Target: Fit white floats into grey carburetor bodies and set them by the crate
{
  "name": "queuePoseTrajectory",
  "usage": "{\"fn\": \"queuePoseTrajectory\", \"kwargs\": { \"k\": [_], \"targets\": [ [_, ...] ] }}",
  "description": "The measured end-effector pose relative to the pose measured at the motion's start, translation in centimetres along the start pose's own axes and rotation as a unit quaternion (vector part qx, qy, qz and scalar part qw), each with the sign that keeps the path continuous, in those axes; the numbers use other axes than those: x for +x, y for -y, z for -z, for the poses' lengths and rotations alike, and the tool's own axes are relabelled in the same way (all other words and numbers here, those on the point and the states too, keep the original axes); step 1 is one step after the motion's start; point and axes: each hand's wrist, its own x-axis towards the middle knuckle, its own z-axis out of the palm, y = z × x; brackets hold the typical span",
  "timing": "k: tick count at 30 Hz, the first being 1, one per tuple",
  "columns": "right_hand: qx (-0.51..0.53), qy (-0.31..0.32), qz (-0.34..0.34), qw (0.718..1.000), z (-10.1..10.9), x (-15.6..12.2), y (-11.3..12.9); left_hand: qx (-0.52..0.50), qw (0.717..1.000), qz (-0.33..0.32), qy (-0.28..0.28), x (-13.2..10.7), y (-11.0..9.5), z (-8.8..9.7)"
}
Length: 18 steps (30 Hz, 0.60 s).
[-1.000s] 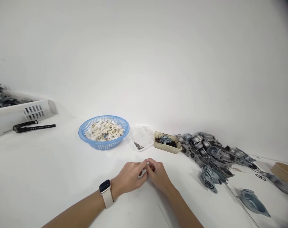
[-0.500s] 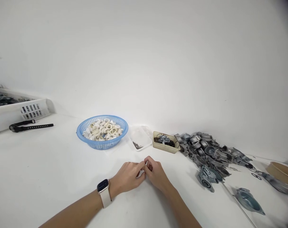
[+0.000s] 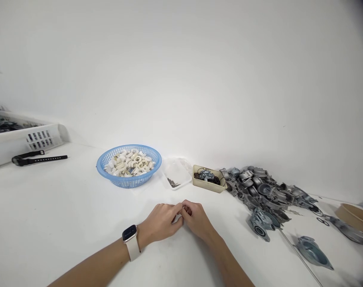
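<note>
My left hand and my right hand meet fingertip to fingertip above the white table, both with curled, pinching fingers. Whatever lies between the fingertips, if anything, is hidden or too small to name. A smartwatch with a pale strap circles my left wrist. Just beyond the hands is a shallow clear tray with several thin dark metal pieces in it. To its right stands a cream box holding dark rings and a grey metal part.
A blue basket of white curved plastic pieces stands left of the tray. Grey metal castings are heaped at right, with a loose casting nearer. At far left are a white crate and a black watch. A wall rises behind.
The right hand's fingers have curled lower and closer against the left fingertips. The left hand and the things on the table look unmoved.
</note>
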Motion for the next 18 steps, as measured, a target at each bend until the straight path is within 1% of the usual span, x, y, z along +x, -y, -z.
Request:
{"fn": "queuePoseTrajectory", "kwargs": {
  "k": [6,10,13,18],
  "targets": [
    [0.0,-0.006,0.008,1.0,0.14,0.04,0.12,0.003,1.0,-0.004,0.002,-0.03,0.14,-0.15],
    [0.023,-0.009,0.014,1.0,0.46,-0.15,0.38,0.003,1.0,-0.003,0.007,0.05,0.08,0.03],
    [0.032,-0.01,0.008,0.999,0.49,-0.23,0.38,0.0,1.0,-0.006,0.008,0.05,0.07,0.11],
    [0.01,-0.004,-0.005,1.0,0.19,-0.06,0.08,0.005,1.0,-0.007,0.011,-0.04,0.17,0.01]
  ]
}}
